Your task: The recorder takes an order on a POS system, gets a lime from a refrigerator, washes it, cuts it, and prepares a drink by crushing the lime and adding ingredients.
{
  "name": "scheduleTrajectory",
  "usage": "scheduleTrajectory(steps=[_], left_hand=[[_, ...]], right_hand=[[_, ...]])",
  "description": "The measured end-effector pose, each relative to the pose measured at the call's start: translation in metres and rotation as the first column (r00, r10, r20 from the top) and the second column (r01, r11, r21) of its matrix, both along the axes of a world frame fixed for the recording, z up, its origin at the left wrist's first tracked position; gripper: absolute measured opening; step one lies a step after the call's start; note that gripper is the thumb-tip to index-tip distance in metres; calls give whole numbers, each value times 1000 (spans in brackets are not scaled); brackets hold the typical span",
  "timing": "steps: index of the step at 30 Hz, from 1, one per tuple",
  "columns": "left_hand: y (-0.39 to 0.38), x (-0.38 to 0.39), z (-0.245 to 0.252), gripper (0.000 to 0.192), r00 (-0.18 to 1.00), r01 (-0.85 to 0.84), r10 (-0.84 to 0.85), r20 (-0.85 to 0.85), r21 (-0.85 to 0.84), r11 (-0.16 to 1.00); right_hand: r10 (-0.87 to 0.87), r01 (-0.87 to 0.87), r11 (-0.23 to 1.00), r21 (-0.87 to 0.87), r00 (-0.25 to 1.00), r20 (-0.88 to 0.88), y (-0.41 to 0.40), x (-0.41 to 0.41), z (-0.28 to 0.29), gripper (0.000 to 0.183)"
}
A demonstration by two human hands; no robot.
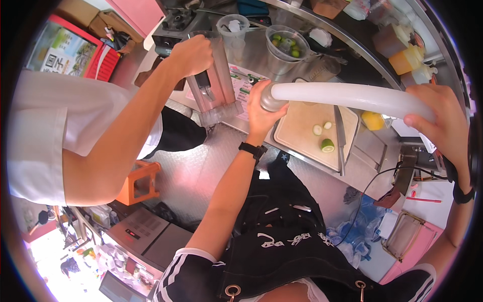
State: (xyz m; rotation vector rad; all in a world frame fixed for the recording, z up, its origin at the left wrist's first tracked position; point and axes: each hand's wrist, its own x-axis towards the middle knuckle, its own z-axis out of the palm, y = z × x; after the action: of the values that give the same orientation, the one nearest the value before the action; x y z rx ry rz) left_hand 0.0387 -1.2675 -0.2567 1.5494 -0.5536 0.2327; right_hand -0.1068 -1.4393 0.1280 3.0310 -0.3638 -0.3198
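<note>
My left hand (260, 107) grips the pale grey collared end of a long white cylinder (343, 94), above the counter's front edge. At the cylinder's far right end, my right hand (437, 113) is closed around it. Beneath the cylinder lies a cream cutting board (294, 128) with a cut lime (327, 145), two pale cut pieces (317, 130) and a long kitchen knife (340, 139) along its right side. A yellow lemon (373, 120) sits to the right of the board. Behind it, a clear tub of limes (287, 43) rests on a metal container.
On the left, a co-worker's hand (192, 54) holds a tall clear pitcher (215, 79) over the counter edge. Clear plastic cups (233, 30) stand behind. An orange crate (141, 183) is on the metal floor (185, 170). A black cable (368, 188) hangs at the right.
</note>
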Motion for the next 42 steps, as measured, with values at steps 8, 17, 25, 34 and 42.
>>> scheduleTrajectory(steps=[8,17,25,34,42], left_hand=[[-7,-5,3,69,996,31,-33,-83,-29,999],[-4,-4,2,68,997,36,-37,-72,-26,999],[-4,-1,-2,70,994,22,-21,-106,1,1000],[-5,2,-7,71,995,18,-19,-97,-5,1000],[-9,-5,-7,72,985,-8,0,-174,-44,999]], right_hand=[[306,-442,891,104,753,582,43,117,-129,20],[445,-540,835,-106,549,708,62,130,-199,10],[457,-514,853,-90,655,601,75,138,-175,25],[414,-641,767,29,529,741,63,152,-185,11],[309,-614,785,83,503,807,68,148,-182,10]])
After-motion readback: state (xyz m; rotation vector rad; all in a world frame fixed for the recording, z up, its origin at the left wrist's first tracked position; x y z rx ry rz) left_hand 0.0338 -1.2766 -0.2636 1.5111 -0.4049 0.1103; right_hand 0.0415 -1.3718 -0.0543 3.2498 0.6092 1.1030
